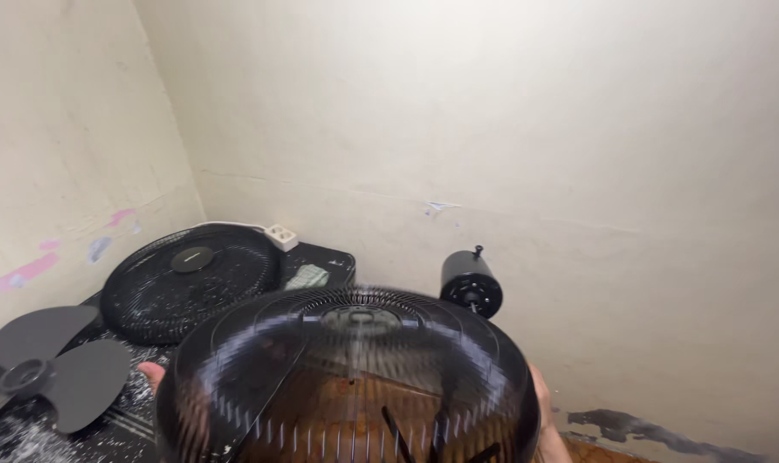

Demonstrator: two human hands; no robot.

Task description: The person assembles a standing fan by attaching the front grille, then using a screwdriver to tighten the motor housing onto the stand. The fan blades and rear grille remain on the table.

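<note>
Spanning the gap between both hands, the black fan grille (347,377) is gripped at opposite rims, left hand (152,374) and right hand (546,420) equally near; finger closure is hidden behind the mesh.

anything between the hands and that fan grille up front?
Nothing visible. The left hand and right hand sit right at opposite edges of the blurred fan grille. The fan blade, second grille and motor lie beyond it.
</note>
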